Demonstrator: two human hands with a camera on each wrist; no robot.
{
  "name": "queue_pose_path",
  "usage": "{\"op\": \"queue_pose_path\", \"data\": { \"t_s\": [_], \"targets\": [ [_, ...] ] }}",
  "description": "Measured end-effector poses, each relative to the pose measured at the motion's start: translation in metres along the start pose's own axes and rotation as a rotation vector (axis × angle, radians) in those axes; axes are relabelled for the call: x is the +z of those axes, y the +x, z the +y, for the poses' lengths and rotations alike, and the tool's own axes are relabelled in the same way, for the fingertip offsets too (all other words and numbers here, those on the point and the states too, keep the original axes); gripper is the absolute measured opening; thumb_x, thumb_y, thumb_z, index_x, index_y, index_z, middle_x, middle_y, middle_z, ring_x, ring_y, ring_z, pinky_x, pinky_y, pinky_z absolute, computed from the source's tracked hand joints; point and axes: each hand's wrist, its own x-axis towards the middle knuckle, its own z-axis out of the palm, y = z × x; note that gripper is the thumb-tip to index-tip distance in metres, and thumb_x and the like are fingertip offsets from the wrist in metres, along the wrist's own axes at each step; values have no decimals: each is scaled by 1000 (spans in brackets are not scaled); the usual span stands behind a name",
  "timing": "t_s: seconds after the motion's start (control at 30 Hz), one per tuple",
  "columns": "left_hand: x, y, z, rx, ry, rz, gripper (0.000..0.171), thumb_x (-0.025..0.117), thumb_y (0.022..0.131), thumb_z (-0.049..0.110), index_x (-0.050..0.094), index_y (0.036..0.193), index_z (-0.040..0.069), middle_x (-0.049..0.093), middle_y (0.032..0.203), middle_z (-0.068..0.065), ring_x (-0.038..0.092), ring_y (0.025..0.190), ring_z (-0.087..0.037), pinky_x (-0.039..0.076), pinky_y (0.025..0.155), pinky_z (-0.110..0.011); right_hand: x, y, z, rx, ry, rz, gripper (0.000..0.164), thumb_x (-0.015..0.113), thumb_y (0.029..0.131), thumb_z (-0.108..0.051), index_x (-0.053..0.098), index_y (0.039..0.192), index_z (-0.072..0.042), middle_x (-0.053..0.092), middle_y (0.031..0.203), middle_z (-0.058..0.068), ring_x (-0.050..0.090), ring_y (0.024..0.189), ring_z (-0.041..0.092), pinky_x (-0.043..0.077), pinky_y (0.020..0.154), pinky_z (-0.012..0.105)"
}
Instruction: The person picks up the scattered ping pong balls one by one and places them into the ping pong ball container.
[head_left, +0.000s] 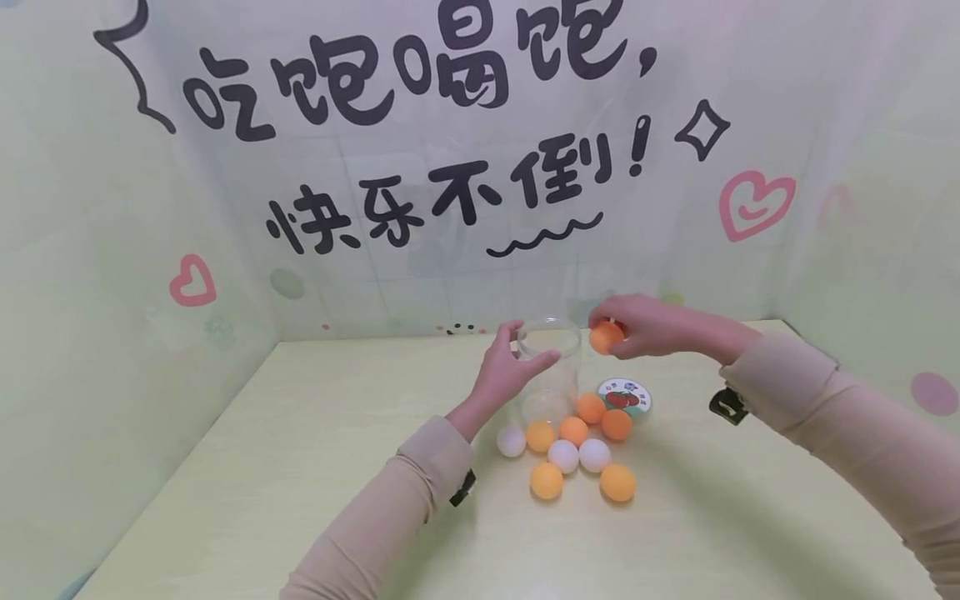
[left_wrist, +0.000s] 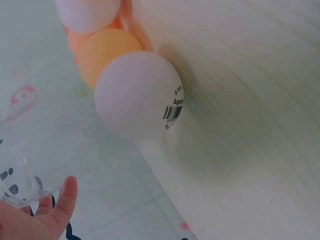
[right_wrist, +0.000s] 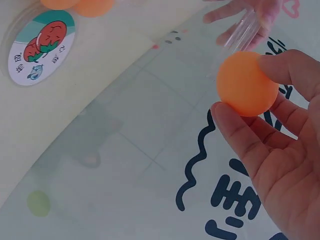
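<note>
My left hand (head_left: 502, 372) grips a clear plastic jar (head_left: 558, 375) near its top, thumb and fingers around the wall. The jar stands upright on the table with its round mouth uncovered. To the right of that mouth, my right hand (head_left: 651, 323) pinches an orange ping-pong ball (head_left: 606, 337) between thumb and fingertips, as the right wrist view also shows. In front of the jar lie several more balls, among them a white ball (head_left: 512, 442) with printed marks, a yellow-orange ball (head_left: 546, 481) and a deeper orange ball (head_left: 617, 425).
A round lid (head_left: 628, 397) with a red fruit picture lies right of the jar, beside the orange balls. The pale wooden table (head_left: 300, 433) ends at a hanging white backdrop (head_left: 420, 292) with dark lettering.
</note>
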Motion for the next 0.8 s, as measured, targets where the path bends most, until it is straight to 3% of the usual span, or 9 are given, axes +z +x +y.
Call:
{"op": "queue_pose_path", "data": {
  "t_s": [0.8],
  "targets": [
    [0,2,-1,4,-18,0,79,70,76,44,31,138,14,38,139,-10,47,115,-29,45,90,-39,0,44,-10,-18,-46,-20,28,59,75,-1,61,104,-2,59,96,9,50,81,21,43,72,32]
  ]
}}
